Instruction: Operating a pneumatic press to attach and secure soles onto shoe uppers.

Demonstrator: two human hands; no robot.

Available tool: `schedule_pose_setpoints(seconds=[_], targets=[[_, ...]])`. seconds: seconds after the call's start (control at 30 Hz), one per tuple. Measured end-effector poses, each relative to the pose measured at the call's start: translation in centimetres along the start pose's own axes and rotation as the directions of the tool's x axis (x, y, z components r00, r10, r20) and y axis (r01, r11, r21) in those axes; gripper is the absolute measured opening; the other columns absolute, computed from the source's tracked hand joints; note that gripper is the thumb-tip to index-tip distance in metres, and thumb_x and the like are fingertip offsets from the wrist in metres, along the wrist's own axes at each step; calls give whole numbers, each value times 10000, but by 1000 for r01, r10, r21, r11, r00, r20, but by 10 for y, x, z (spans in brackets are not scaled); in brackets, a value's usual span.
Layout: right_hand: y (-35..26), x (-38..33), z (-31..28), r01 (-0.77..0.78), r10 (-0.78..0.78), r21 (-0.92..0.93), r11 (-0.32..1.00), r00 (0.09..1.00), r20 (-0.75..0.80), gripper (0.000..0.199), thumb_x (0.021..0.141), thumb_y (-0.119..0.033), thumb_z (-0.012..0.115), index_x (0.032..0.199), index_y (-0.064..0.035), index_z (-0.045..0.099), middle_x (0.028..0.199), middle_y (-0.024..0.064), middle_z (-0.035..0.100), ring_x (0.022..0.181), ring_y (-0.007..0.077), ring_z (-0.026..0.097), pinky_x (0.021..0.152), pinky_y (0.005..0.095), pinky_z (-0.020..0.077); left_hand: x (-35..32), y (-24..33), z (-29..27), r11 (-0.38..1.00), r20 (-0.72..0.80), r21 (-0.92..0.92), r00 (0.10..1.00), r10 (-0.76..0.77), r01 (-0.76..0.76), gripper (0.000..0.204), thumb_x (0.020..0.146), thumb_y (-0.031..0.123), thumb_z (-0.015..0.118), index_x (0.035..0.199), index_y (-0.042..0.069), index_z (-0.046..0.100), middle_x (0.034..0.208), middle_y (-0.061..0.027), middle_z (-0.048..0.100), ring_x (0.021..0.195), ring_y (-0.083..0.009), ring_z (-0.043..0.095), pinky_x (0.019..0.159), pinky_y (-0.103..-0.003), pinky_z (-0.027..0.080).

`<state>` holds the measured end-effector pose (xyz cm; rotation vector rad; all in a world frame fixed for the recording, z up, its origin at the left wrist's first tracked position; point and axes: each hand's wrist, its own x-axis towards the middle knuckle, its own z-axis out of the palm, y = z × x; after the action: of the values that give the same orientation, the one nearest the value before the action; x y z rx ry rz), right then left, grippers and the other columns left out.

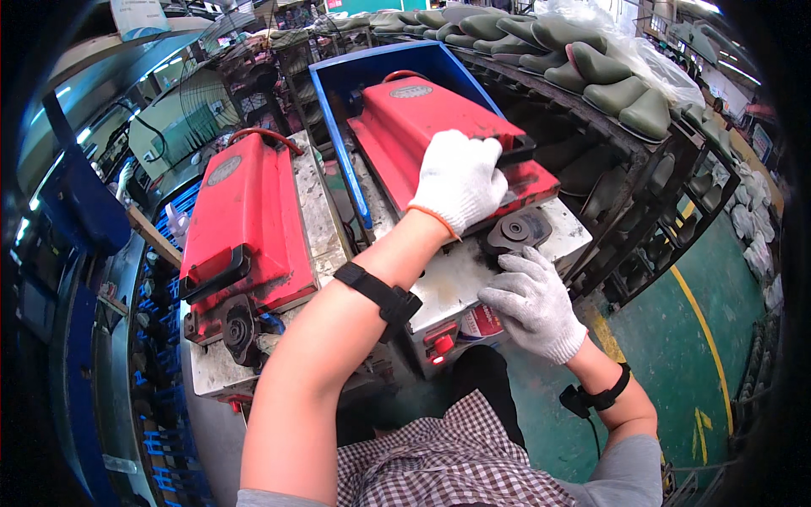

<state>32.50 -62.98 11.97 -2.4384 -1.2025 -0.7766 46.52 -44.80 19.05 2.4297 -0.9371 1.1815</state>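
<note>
My left hand (460,179), in a white knit glove with an orange cuff, is closed round the black handle (517,152) on the front of a red metal cover (439,114). The cover lies over a worn white machine base (448,287). My right hand (534,306), gloved too, is beside a black round-topped latch or knob (515,230) at the base's front. Its fingers are loosely bent and somewhat apart, tips near the knob's edge; contact cannot be made out. Nothing shows in that hand.
A second red cover (245,215) on a similar base stands at left, its black handle (218,275) facing me. A blue bin (346,160) is behind the right-hand cover. Green shoe-shaped pieces (583,63) fill a dark rack at right. A red-lit switch (441,345) is below.
</note>
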Motion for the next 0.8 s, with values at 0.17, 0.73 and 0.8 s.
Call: schedule_pose_setpoints(seconds=[0.17, 0.73, 0.8], targets=[[27, -16, -3, 114, -116, -16, 993, 986, -121, 406, 643, -99, 744, 1047, -136, 733, 1078, 81, 697, 1136, 328, 668, 1006, 522, 532, -24, 3, 18, 999, 20, -36, 1000, 5, -4, 206, 878, 250, 669, 796, 63, 690, 728, -173, 663, 764, -374, 641, 774, -497, 501], [74, 83, 33, -233, 208, -29, 972, 912, -354, 454, 841, -144, 718, 1290, -113, 661, 1272, 146, 665, 1288, 360, 576, 1120, 473, 441, -61, -2, -51, 964, 270, -256, 963, -2, 74, 546, 887, 245, 651, 1382, 28, 576, 1357, -245, 594, 1261, -424, 581, 1119, -482, 451], [82, 76, 26, -253, 227, -35, 967, 913, -338, 395, 831, -154, 710, 1222, -115, 671, 1191, 137, 665, 1273, 352, 575, 1118, 479, 431, -67, 4, -98, 929, 418, -288, 903, -98, 234, 572, 888, 265, 664, 1403, 35, 575, 1403, -221, 597, 1346, -379, 559, 1170, -444, 427]])
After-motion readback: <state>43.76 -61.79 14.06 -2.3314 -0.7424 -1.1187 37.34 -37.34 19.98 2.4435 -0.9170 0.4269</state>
